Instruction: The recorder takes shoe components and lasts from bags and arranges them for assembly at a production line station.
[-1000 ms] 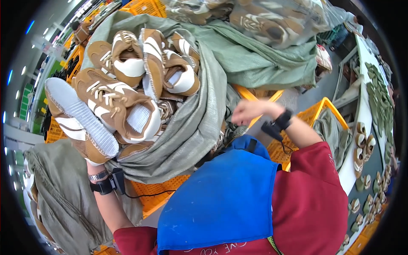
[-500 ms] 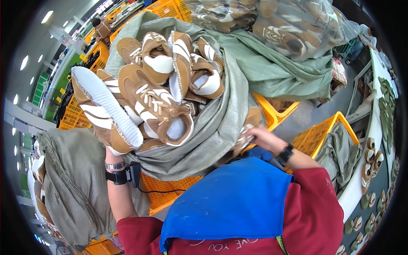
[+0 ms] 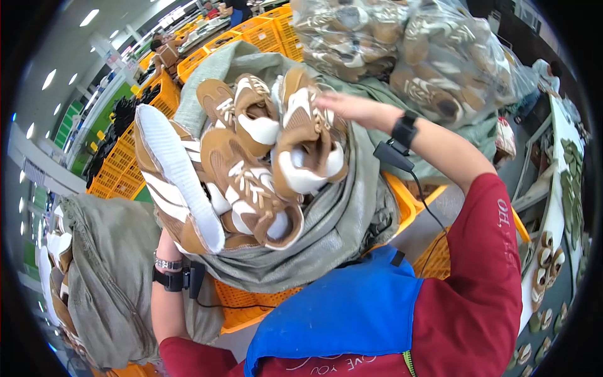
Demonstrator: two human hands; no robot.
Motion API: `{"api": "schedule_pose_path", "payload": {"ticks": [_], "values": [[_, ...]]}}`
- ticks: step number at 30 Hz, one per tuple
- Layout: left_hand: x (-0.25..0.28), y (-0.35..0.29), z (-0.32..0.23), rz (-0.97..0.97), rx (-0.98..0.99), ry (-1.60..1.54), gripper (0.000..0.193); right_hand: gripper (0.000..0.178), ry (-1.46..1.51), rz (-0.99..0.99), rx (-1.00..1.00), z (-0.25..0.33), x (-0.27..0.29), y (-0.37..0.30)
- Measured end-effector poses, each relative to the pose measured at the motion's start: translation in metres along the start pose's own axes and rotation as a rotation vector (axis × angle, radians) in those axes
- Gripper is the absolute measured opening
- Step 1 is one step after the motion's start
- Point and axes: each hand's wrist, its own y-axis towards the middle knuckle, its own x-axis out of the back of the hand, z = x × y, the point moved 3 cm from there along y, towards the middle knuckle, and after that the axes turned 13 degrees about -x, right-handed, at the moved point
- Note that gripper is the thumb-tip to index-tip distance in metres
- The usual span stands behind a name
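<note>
Tan and white, the laced shoe (image 3: pixel 295 144) lies in the sack (image 3: pixel 251 270), heel toward the person, long axis pointing away; the right hand (image 3: pixel 345 107), nearer, stretches its fingers unclosed at the far right side, contact unclear; the left hand (image 3: pixel 168 244) has its fingers hidden, grip untellable.

White lettering (image 3: pixel 504 217) on maroon sleeve (image 3: pixel 480 242); more on shirt front (image 3: pixel 386 367), apparently partly covered.

Tan with white stripes on lace-up sneakers (image 3: pixel 244 182), grey-green on woven sack (image 3: pixel 342 217), blue on apron (image 3: pixel 333 314), maroon on sleeve (image 3: pixel 482 242), yellow-orange on crate (image 3: pixel 248 301).
</note>
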Motion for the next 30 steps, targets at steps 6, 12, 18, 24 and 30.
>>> {"api": "schedule_pose_path", "payload": {"ticks": [6,12,18,24,30], "values": [[-0.008,0.000,0.019,-0.085,0.007,-0.033,0.041,0.061,0.163,0.526,-0.395,0.002,-0.037,0.045],[-0.037,0.062,0.057,-0.107,0.051,-0.062,0.041,0.045,0.439,0.666,-0.176,0.024,-0.063,0.058],[-0.031,0.066,0.062,-0.131,0.118,-0.100,0.041,0.043,0.622,0.793,-0.375,0.011,-0.090,0.065],[-0.020,0.022,0.044,-0.088,0.158,-0.153,0.042,0.040,0.697,0.659,-0.285,0.036,-0.079,0.005],[-0.096,-0.056,0.093,0.054,0.207,-0.198,0.042,0.040,0.403,0.406,-0.205,0.051,-0.066,-0.126]]}}
